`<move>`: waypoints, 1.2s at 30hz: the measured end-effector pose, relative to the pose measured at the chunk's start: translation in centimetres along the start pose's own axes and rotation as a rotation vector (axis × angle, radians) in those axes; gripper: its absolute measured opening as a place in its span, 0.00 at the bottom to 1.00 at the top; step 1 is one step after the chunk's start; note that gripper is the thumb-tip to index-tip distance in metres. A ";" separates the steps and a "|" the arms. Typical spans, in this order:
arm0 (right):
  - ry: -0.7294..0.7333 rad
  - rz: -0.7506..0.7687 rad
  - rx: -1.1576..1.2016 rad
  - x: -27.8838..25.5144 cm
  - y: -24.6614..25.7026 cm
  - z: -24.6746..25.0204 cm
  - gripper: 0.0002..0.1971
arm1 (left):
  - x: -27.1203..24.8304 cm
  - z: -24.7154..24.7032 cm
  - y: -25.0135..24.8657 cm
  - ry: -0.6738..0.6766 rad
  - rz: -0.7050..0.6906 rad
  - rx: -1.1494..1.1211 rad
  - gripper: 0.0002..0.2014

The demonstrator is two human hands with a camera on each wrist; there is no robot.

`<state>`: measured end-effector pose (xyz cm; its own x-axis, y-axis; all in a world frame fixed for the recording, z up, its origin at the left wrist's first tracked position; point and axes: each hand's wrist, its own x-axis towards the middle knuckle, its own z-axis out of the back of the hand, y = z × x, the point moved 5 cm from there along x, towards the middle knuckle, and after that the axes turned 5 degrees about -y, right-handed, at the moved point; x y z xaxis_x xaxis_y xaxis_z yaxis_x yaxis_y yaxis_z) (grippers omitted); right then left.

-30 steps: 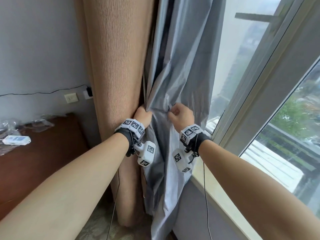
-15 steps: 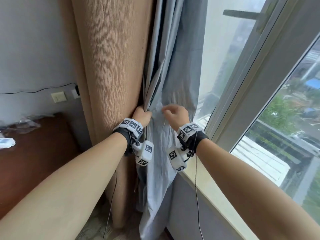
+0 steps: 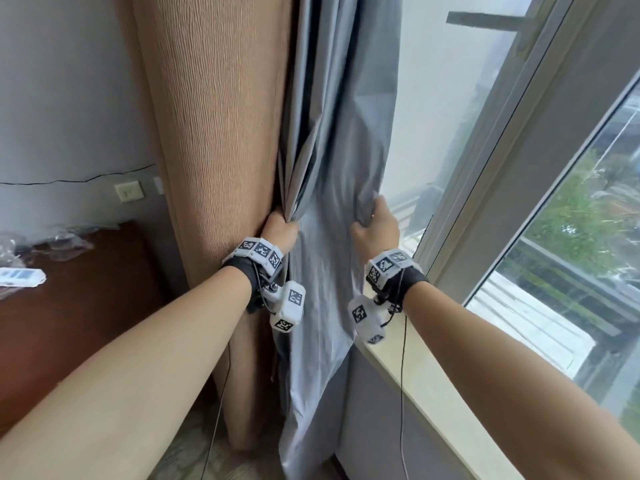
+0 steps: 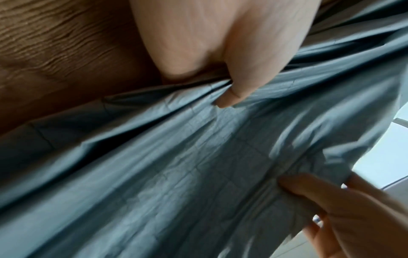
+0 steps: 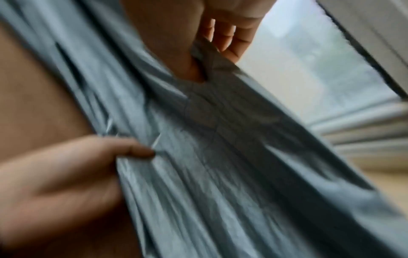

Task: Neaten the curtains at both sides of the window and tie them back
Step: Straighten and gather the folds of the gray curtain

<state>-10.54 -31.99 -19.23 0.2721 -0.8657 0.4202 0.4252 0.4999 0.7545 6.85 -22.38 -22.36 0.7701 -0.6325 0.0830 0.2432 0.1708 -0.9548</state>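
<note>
Both mitts clamped on the thin grey-blue curtain lining (image 3: 332, 202), left hand (image 3: 278, 230) bunching folds beside the ribbed tan drape (image 3: 214, 168), right hand (image 3: 375, 228) gripping its window-side edge.

No readable text anywhere, white packet (image 3: 19, 277) on the dresser (image 3: 86, 306) printed (too blurred to read)

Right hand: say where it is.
In the head view the right hand grips the grey curtain's window-side edge, right of the left hand, above the sill.
</note>
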 end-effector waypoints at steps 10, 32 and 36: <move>0.488 0.174 0.158 -2.0 3.6 -4.5 0.20 | -3.4 -0.9 -1.2 0.226 -0.117 -0.087 0.32; 0.982 -0.273 0.594 -0.4 2.5 -12.0 0.52 | -3.4 6.5 1.7 0.096 0.281 -0.062 0.14; 0.930 -0.317 0.618 0.8 2.5 -13.8 0.36 | -1.3 7.1 2.7 0.046 0.326 -0.064 0.19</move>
<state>2.64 -31.05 -24.03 0.8674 -0.4674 -0.1711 0.1637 -0.0567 0.9849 10.68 -15.71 -23.00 0.7734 -0.5859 -0.2419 -0.0506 0.3232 -0.9450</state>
